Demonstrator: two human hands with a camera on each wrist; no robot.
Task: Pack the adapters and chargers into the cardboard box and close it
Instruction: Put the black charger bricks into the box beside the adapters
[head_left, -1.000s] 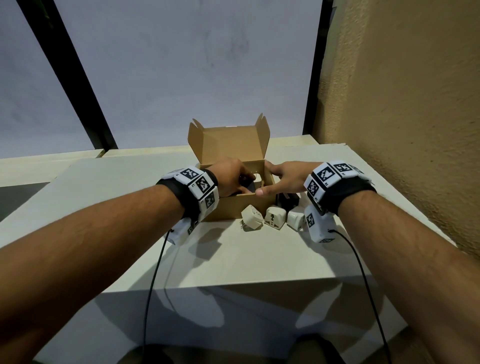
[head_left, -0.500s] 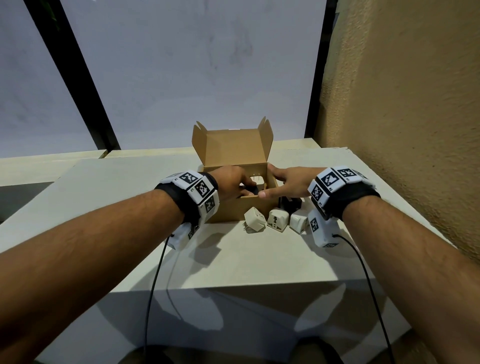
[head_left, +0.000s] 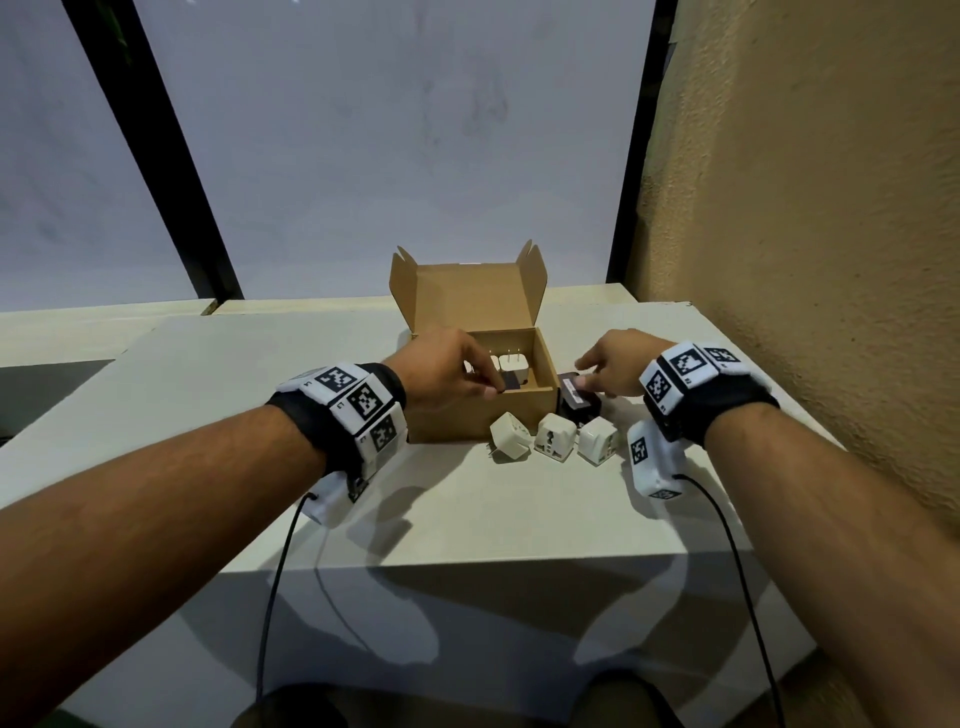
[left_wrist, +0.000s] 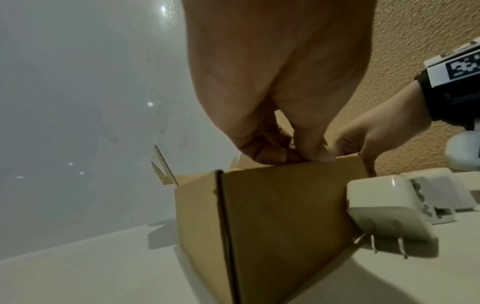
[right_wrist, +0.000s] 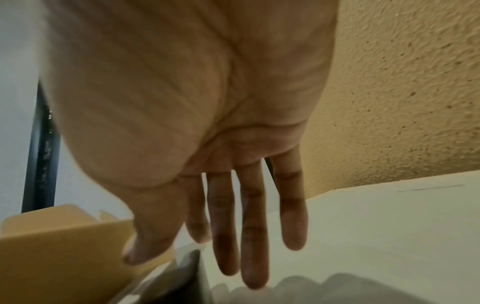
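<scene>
A small black charger (head_left: 511, 383) is pinched by the left hand (head_left: 441, 371) over the plain cardboard box (head_left: 524, 410); straight, loose fingers (right_wrist: 246, 226) of the right hand (head_left: 615, 369) are rested on a boxy black adapter (head_left: 579, 400).

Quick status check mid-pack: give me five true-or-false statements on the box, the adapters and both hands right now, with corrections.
1. The cardboard box has its lid open. True.
2. Three white adapters lie on the table in front of the box. True.
3. The box is empty. False: a white charger with its prongs up sits inside.
4. The right hand is inside the box. False: it reaches with straight fingers over the black charger beside the box.
5. The left hand holds a white adapter. False: it pinches a dark item at the box's front edge.
</scene>
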